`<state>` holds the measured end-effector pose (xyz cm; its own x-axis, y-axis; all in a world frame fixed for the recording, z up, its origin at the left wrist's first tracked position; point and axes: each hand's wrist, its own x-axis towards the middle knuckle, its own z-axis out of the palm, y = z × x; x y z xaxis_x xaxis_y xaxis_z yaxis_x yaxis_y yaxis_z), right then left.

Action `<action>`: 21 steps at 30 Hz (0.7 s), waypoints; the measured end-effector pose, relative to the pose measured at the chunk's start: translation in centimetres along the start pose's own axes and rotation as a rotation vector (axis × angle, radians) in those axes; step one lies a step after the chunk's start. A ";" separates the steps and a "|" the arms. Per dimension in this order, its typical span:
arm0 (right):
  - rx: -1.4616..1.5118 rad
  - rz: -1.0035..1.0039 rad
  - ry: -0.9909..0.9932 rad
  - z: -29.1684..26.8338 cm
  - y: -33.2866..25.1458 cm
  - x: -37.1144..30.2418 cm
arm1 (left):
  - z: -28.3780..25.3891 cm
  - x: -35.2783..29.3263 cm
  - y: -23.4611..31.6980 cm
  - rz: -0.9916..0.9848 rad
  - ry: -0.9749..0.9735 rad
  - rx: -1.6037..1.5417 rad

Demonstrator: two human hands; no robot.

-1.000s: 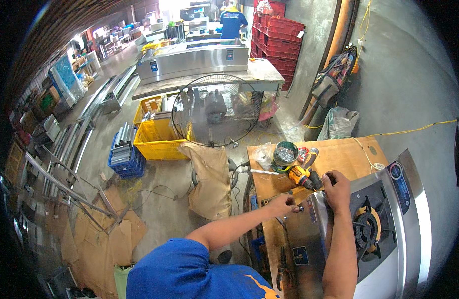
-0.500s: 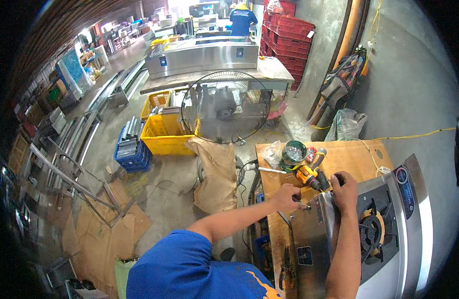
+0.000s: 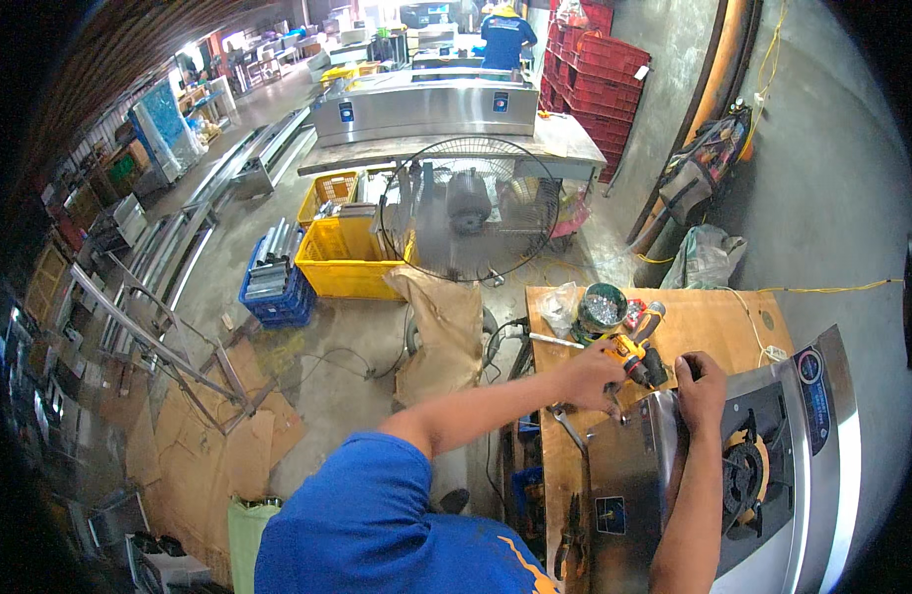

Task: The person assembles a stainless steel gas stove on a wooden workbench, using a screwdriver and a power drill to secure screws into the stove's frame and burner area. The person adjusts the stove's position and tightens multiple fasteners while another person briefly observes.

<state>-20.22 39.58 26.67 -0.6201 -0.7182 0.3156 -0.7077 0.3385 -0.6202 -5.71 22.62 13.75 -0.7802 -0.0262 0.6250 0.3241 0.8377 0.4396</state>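
A stainless steel gas stove [image 3: 638, 465] lies on the wooden workbench, its burner [image 3: 745, 470] on the right. At the stove's far left corner is my left hand [image 3: 590, 380], fingers curled down beside a small metal fitting [image 3: 624, 420]; whatever they hold is hidden. My right hand [image 3: 702, 392] rests at the far edge of the stove, its fingers bent, and their grip cannot be made out. Just beyond both hands lies a yellow and black cordless drill [image 3: 636, 358]. A wrench [image 3: 571, 428] and pliers [image 3: 572, 549] are on the bench's left side.
A round tub of small metal parts [image 3: 603, 307] and a plastic bag [image 3: 558, 310] sit on the workbench [image 3: 713, 315]. Past it stand a large fan [image 3: 468, 206], a yellow crate [image 3: 342, 262] and a blue crate [image 3: 278, 297]. A person in blue [image 3: 506, 42] is far off.
The view has shifted a little, so the scene sits further right. My left hand has turned further over at the stove corner, now overlapping the drill's near side. My right hand stays at the stove edge.
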 end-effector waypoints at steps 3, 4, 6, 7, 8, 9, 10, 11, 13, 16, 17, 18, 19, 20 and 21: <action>0.002 0.013 -0.007 -0.2 -0.1 -0.1 | 2.2 -3.1 1.6 -0.322 0.035 -0.163; 0.003 0.002 -0.008 -0.2 -0.1 -0.1 | 3.6 -3.4 2.2 -0.371 0.072 -0.040; 0.003 0.000 -0.005 -0.2 0.0 -0.1 | 5.8 -4.2 3.0 -0.556 0.144 -0.304; 0.003 0.009 0.000 -0.1 0.1 0.0 | 6.7 -4.3 3.0 -0.645 0.146 -0.457; 0.010 0.023 0.009 0.0 0.2 0.0 | 7.3 -4.5 2.8 -0.679 0.099 -0.700; 0.014 0.010 0.007 0.1 0.2 0.0 | 7.7 -4.4 2.5 -0.730 0.040 -0.704; 0.022 0.004 0.009 0.1 0.2 0.0 | 7.9 -4.4 2.2 -0.748 -0.011 -0.733; 0.029 0.015 0.004 0.1 0.2 0.0 | 8.0 -4.4 1.9 -0.793 -0.056 -0.739; 0.037 0.001 -0.001 0.1 0.2 0.0 | 8.0 -4.4 1.4 -0.723 -0.050 -0.784; 0.028 0.009 0.003 0.0 0.2 0.0 | 8.0 -4.7 0.9 -0.643 -0.047 -0.790; 0.035 0.005 0.003 -0.1 0.2 0.0 | 8.1 -4.8 0.9 -0.590 -0.019 -0.800; 0.010 0.006 -0.002 -0.1 0.2 0.1 | 8.2 -5.0 1.0 -0.635 -0.032 -0.834; 0.003 0.016 -0.007 -0.1 0.2 0.1 | 8.3 -5.2 1.0 -0.651 -0.018 -0.882; 0.005 0.022 -0.009 -0.1 0.2 0.1 | 8.4 -5.3 1.1 -0.699 -0.015 -0.910; 0.010 0.028 -0.012 -0.1 0.2 0.1 | 8.6 -5.5 1.2 -0.663 0.036 -0.978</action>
<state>-20.43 39.61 26.67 -0.6357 -0.7158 0.2891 -0.6865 0.3530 -0.6357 -5.63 28.44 5.32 -0.9397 -0.3271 0.0998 0.1458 -0.1191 0.9821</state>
